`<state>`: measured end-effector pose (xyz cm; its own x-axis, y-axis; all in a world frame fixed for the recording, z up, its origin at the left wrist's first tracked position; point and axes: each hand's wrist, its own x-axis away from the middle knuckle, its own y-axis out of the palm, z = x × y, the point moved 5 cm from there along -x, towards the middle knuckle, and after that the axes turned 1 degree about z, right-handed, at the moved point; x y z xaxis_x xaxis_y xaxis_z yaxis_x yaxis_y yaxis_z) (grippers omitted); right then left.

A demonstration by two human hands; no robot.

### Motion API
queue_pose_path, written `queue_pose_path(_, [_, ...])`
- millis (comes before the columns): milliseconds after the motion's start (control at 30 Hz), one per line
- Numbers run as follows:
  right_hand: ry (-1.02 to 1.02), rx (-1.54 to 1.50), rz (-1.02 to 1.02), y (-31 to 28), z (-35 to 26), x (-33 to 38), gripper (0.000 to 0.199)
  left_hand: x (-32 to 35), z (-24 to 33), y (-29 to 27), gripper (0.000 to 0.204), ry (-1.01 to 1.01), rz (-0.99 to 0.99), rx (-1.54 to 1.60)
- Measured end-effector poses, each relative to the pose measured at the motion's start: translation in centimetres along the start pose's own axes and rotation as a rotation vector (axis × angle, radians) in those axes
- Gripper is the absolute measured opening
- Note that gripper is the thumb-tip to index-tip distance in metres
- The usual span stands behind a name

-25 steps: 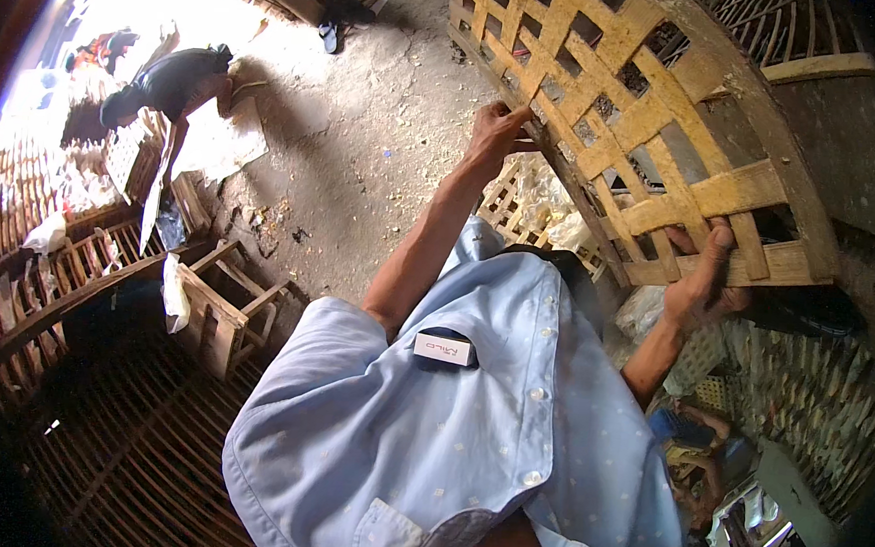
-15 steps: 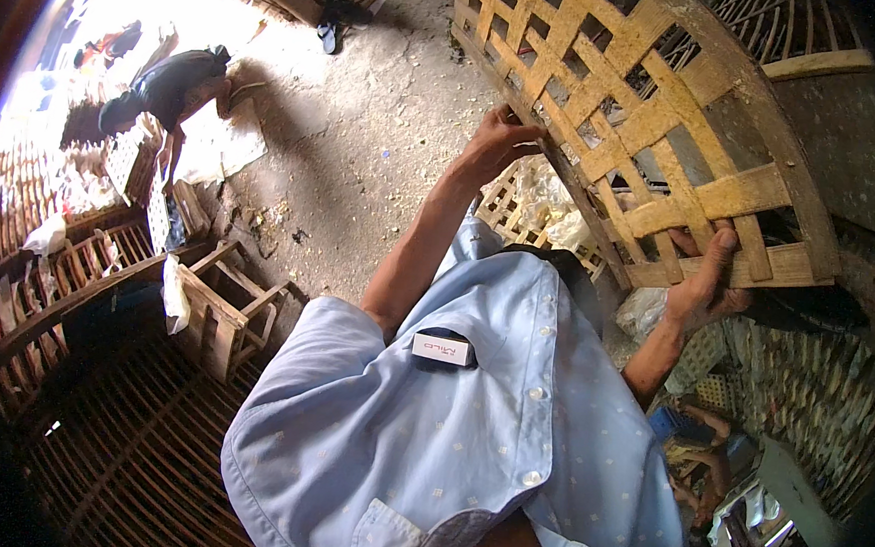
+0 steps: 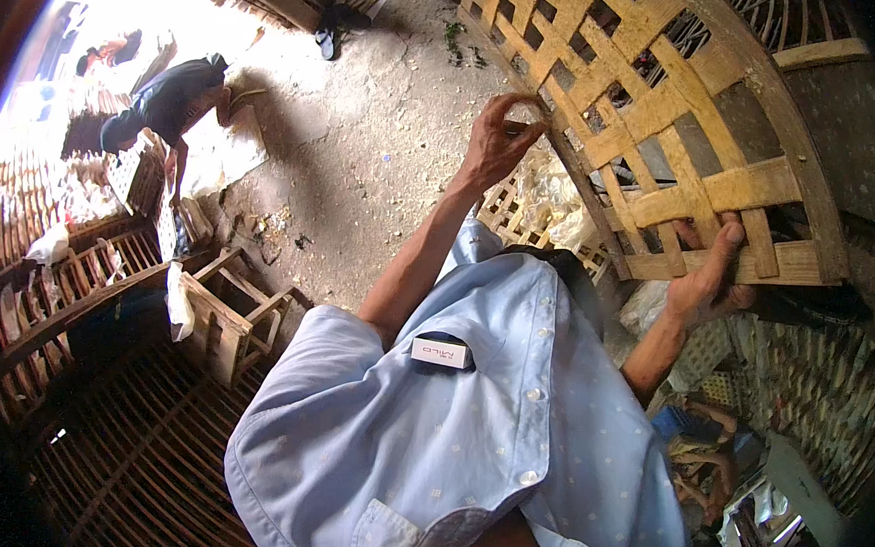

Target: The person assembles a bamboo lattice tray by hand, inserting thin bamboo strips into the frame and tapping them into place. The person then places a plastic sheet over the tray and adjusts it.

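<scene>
A large woven panel [image 3: 743, 192] of yellowish flat slats in a wooden frame is held up and tilted at the upper right. My right hand [image 3: 700, 275] grips its lower corner, with the thumb on the near face and fingers behind the slats. At the panel's left edge is my left hand [image 3: 495, 152], its index finger and thumb curved onto the frame bar and its other fingers curled. Whether those fingers also pinch something small cannot be made out. Below the panel, a woven basket [image 3: 498, 210] with clear plastic bags [image 3: 561, 221] is partly hidden.
A wooden crate-like frame [image 3: 223, 336] and slatted bamboo racks [image 3: 137, 436] stand to the left. Beyond them another person [image 3: 173, 97] bends over. More people [image 3: 703, 440] are at lower right. Sandals [image 3: 327, 41] lie on the concrete floor [image 3: 365, 149].
My left hand has shifted slightly up along the panel's edge, its index finger and thumb now more spread. The panel has tilted a little; my right hand keeps its grip.
</scene>
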<state>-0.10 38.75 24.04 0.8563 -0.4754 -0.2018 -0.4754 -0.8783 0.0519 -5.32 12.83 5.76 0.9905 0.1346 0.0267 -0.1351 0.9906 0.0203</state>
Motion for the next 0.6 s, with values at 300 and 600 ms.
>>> queue_pose_path(300, [0.024, -0.028, 0.073, -0.1, 0.7, 0.2, 0.035, 0.9, -2.3, 1.9, 0.044, -0.330, 0.042, 0.517])
queue_pose_path(600, [0.018, 0.051, 0.074, 0.5, 0.4, 1.0, 0.041, 1.0, -0.9, 3.3, 0.049, -0.375, -0.058, 0.472])
